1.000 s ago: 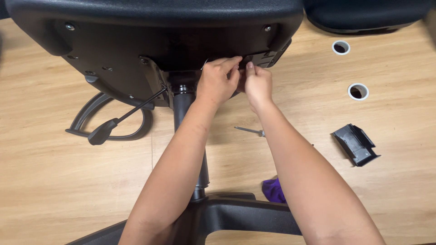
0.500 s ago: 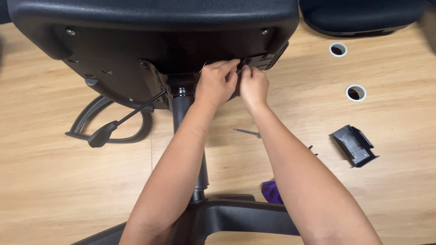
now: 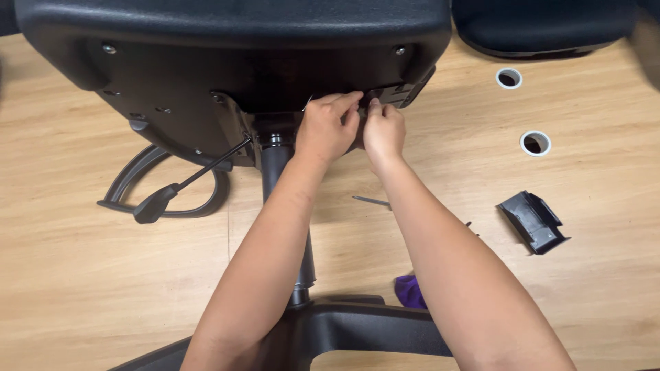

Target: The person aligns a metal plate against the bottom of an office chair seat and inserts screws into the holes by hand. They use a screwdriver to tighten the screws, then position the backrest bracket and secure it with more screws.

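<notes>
Landmark: chair seat [image 3: 234, 41], black, tipped so its underside faces the camera; every place below is given from it.
Left hand [image 3: 326, 130]: at the seat's underside, just right of the post [image 3: 275, 165]; fingers curled in, grip pinched on a small part at the mechanism [image 3: 392, 94]. The part itself is hidden by the fingers.
Right hand [image 3: 383, 130]: touching the left hand, fingertips pressed to the same spot; grip clenched, though on what I cannot tell.
Step in hand: by my reading, fitting or working a small fastener or clip into the mechanism under the seat.
Next move: likely calls for a steady two-finger hold, and perhaps the tool [image 3: 371, 201] lying below the seat on the floor [image 3: 82, 275].
Lever [image 3: 179, 189]: sticks out below-left of the seat, black paddle end.
Armrest [image 3: 165, 182]: loose loop lying on the floor under the seat's left side.
Black bracket [image 3: 533, 221]: well right of and below the seat.
Floor holes [image 3: 535, 143]: two round white-rimmed rings, right of the seat.
Purple thing [image 3: 410, 290]: below the seat, by the base [image 3: 357, 330]; kind unclear.
Packages, labels, signs: none visible.
</notes>
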